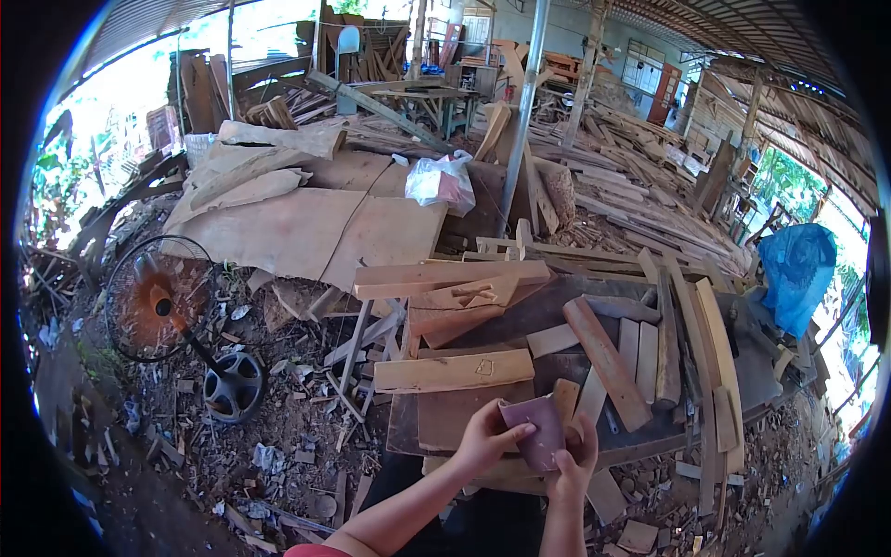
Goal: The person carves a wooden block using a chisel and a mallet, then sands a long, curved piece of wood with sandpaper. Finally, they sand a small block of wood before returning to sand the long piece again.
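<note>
Dark worktable (583,290), pale plank (436,373) with a dark mark at left, slanted reddish-brown beam (608,364), short light-coloured strips (647,360) beside it

A pedestal fan (164,307) stands at left on littered ground (302,422); a clear plastic bag (438,186) (something pinkish shows inside) sits by broad boards (306,230), left of a metal post (526,107); blue plastic (798,274) hangs at right.

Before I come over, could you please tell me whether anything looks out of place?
Yes: wood offcuts lie strewn across the ground, even around the pedestal fan, looking untidy and perhaps easy to trip over.
</note>
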{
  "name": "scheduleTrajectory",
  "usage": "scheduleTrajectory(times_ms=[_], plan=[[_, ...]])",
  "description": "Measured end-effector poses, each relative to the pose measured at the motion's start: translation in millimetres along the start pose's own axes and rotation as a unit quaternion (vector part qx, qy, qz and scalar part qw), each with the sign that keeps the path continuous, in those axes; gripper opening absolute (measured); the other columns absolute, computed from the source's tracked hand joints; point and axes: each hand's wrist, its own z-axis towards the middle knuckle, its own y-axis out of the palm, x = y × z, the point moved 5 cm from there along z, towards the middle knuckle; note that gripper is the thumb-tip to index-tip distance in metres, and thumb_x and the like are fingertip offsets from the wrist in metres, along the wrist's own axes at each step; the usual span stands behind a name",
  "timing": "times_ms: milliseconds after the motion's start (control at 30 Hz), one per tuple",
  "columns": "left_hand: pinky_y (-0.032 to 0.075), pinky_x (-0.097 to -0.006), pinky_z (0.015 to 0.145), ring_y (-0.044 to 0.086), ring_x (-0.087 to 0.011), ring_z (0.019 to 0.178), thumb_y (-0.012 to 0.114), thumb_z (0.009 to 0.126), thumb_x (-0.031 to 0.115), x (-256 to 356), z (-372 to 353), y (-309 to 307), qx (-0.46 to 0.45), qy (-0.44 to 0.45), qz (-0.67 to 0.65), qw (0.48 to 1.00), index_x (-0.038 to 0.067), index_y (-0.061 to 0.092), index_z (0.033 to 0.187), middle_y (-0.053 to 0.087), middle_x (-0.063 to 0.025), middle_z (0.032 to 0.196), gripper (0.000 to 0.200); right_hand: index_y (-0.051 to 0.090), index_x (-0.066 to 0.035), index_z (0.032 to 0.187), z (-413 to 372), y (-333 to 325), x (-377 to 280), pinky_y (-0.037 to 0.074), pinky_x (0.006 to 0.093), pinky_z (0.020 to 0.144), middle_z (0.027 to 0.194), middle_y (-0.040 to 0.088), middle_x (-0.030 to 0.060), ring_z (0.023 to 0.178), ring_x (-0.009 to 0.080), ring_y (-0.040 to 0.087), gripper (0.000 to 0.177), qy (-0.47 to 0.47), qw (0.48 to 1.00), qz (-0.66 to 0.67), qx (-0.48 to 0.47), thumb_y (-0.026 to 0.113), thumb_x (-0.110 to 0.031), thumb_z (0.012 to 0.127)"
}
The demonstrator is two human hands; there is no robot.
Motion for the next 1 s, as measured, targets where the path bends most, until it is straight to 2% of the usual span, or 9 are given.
scheduleTrajectory(times_ms=[67, 200, 433, 533, 700, 833, 900, 933, 1000], plan=[[0.048, -0.0270, 0.078, 0.056, -0.0101, 0.086, 0.068, 0.078, 0.006, -5, 5, 4, -0.001, 0.012, -0.007, 1.000, 0.003, 0.051, 0.094, 0.058, -0.0017, 0.090, 0.024, 0.039, -0.005, 0.131, -1, 9, 0, 0.045, 0.0318, 0.086, 0.110, 0.054, 0.0145, 0.100, 0.0201, 0.054, 0.085, -0.015, 0.978, 0.204, -0.046, 0.082, -0.022, 0.060], [0.049, -0.0259, 0.074, 0.056, -0.0099, 0.085, 0.070, 0.076, 0.006, 5, 8, 17, 0.039, -0.024, 0.009, 0.999, 0.003, 0.051, 0.094, 0.058, -0.0025, 0.089, 0.027, 0.030, 0.000, 0.134, 6, 33, -7, 0.044, 0.0371, 0.091, 0.123, 0.047, 0.0161, 0.111, 0.0260, 0.050, 0.102, 0.011, 0.974, 0.226, -0.034, 0.084, -0.032, 0.054], [0.048, -0.0237, 0.069, 0.057, -0.0088, 0.077, 0.071, 0.073, 0.004, -6, 7, 15, 0.054, -0.004, 0.097, 0.994, 0.001, 0.058, 0.092, 0.062, -0.0032, 0.085, 0.023, 0.039, 0.001, 0.126, -1, 18, 26, 0.039, 0.0291, 0.094, 0.117, 0.050, 0.0082, 0.109, 0.0184, 0.049, 0.071, 0.158, 0.969, 0.161, -0.100, 0.073, -0.032, 0.073], [0.048, -0.0226, 0.067, 0.057, -0.0076, 0.075, 0.071, 0.075, 0.007, -15, 7, 21, 0.013, -0.024, 0.124, 0.992, -0.001, 0.060, 0.090, 0.063, -0.0027, 0.082, 0.020, 0.043, 0.001, 0.123, -11, -3, 28, 0.040, 0.0291, 0.092, 0.115, 0.052, 0.0073, 0.106, 0.0154, 0.050, 0.053, 0.215, 0.963, 0.163, -0.004, 0.062, -0.030, 0.084], [0.045, -0.0218, 0.062, 0.055, -0.0059, 0.070, 0.071, 0.077, 0.014, -39, -6, 45, -0.017, -0.066, 0.144, 0.987, -0.002, 0.061, 0.082, 0.062, -0.0008, 0.073, 0.020, 0.047, 0.001, 0.119, -13, -32, -8, 0.043, 0.0308, 0.088, 0.111, 0.055, 0.0077, 0.100, 0.0157, 0.054, 0.040, 0.130, 0.978, 0.158, 0.047, 0.054, -0.026, 0.090], [0.038, -0.0230, 0.051, 0.047, -0.0067, 0.058, 0.073, 0.073, 0.018, -45, -9, 46, -0.085, -0.025, 0.346, 0.934, -0.002, 0.056, 0.073, 0.056, -0.0015, 0.062, 0.026, 0.058, 0.001, 0.101, -18, -75, -34, 0.043, 0.0279, 0.080, 0.094, 0.060, 0.0043, 0.090, 0.0120, 0.054, 0.026, -0.013, 0.972, -0.094, 0.217, 0.051, -0.022, 0.091], [0.037, -0.0232, 0.051, 0.047, -0.0070, 0.056, 0.070, 0.074, 0.016, -36, -13, 44, -0.066, -0.011, 0.320, 0.945, -0.002, 0.054, 0.068, 0.053, -0.0019, 0.058, 0.024, 0.057, 0.003, 0.100, -23, -117, -69, 0.045, 0.0288, 0.076, 0.096, 0.061, 0.0067, 0.088, 0.0119, 0.055, 0.028, -0.086, 0.905, -0.322, 0.264, 0.044, -0.020, 0.093], [0.037, -0.0231, 0.051, 0.046, -0.0068, 0.057, 0.069, 0.074, 0.015, -33, -14, 40, -0.055, -0.006, 0.310, 0.949, -0.002, 0.054, 0.068, 0.052, -0.0020, 0.058, 0.024, 0.057, 0.003, 0.101, -21, -115, -113, 0.044, 0.0317, 0.076, 0.096, 0.062, 0.0109, 0.088, 0.0185, 0.058, 0.029, -0.227, 0.854, -0.378, 0.277, 0.043, -0.020, 0.093], [0.038, -0.0228, 0.052, 0.047, -0.0071, 0.056, 0.064, 0.079, 0.012, -31, -14, 15, -0.041, 0.004, 0.337, 0.941, -0.001, 0.054, 0.070, 0.051, -0.0017, 0.058, 0.018, 0.054, 0.000, 0.111, -26, -149, -158, 0.043, 0.0361, 0.081, 0.101, 0.060, 0.0199, 0.093, 0.0324, 0.058, 0.028, -0.218, 0.735, -0.530, 0.362, 0.037, -0.011, 0.092]])
